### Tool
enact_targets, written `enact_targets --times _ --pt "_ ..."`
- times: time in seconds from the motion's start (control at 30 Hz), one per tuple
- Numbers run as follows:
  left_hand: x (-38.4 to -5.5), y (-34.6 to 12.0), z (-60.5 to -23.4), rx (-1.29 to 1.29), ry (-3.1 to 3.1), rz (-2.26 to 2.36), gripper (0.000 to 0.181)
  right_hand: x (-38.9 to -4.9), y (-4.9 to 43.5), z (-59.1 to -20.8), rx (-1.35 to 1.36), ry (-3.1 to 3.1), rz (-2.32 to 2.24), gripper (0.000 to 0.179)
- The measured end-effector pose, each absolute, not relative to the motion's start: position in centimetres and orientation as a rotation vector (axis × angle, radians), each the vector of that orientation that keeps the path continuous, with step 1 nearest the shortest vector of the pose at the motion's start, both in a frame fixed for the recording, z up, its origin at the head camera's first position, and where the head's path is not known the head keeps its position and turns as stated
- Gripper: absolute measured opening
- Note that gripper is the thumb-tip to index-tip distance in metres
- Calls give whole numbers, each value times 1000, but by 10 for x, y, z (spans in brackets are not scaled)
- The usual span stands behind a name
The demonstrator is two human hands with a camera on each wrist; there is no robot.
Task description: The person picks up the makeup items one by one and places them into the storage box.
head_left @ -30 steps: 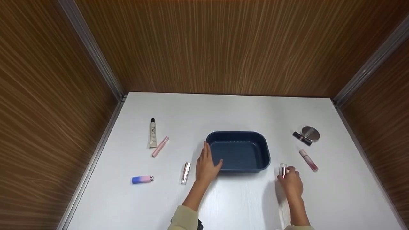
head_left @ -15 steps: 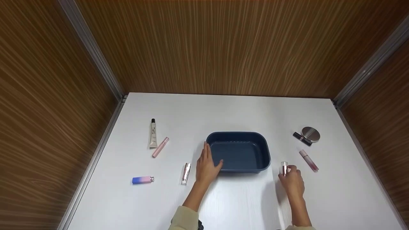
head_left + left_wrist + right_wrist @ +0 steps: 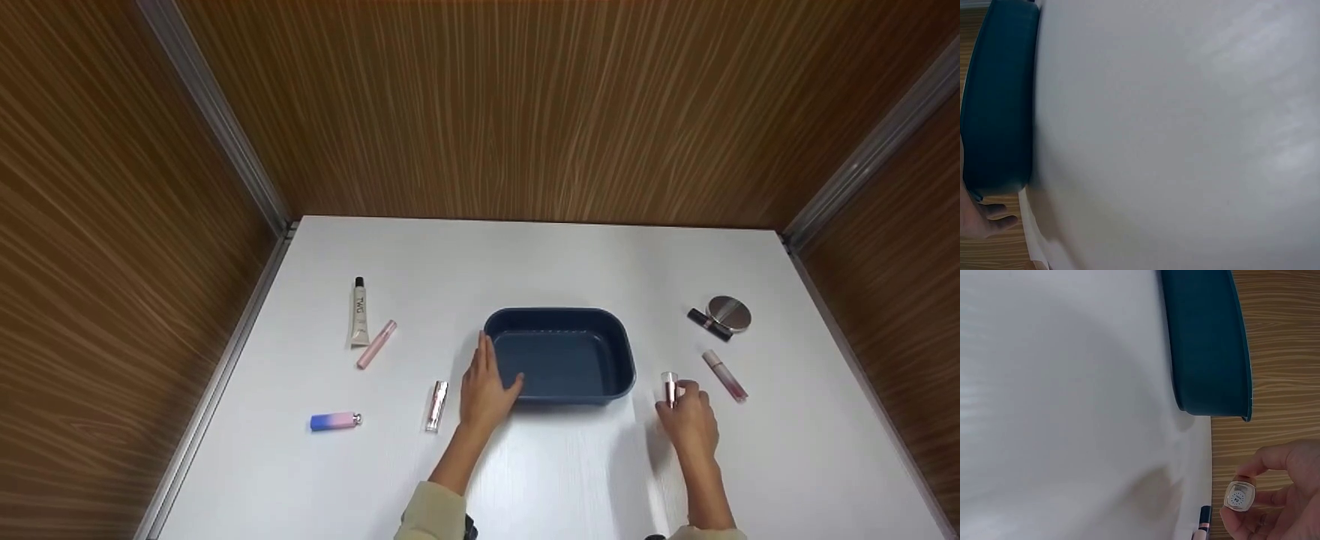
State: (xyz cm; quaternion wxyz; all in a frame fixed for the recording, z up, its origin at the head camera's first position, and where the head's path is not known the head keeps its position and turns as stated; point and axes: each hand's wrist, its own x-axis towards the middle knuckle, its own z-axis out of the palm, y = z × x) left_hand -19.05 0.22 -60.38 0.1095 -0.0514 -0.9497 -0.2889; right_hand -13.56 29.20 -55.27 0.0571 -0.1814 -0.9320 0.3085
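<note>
A dark blue rectangular basin (image 3: pixel 570 400) stands mid-table. My left hand (image 3: pixel 486 391) rests along its left side, fingers straight and thumb spread over the near left corner. In the left wrist view, fingers (image 3: pixel 1002 224) show past the end of the basin wall (image 3: pixel 1002 101). To the right of the basin, my right hand (image 3: pixel 691 421) pinches a small shiny lipstick (image 3: pixel 670 388) with a clear end, held upright between thumb and fingers. The right wrist view shows the lipstick's squarish end (image 3: pixel 1239 496) with a round label, above the table surface.
On the left lie a cream tube (image 3: pixel 359 313), a pink slim tube (image 3: pixel 376 345), a blue-pink lip tube (image 3: pixel 335 421) and a silver lipstick (image 3: pixel 436 406). At right are a round compact (image 3: pixel 729 313), a black lipstick (image 3: pixel 709 325) and a pink lip gloss (image 3: pixel 724 375). Wood-grain panels (image 3: pixel 525 112) enclose the table.
My right hand has shifted slightly right and away from me with the lipstick, and its shadow on the table has spread leftward. The left hand and basin stay put.
</note>
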Motion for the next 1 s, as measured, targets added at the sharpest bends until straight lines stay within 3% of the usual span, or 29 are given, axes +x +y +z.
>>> enact_targets --times 1.0 --pt "-190 3 -603 -157 -2783 -819 85 -139 283 -542 -511 -2739 874 42"
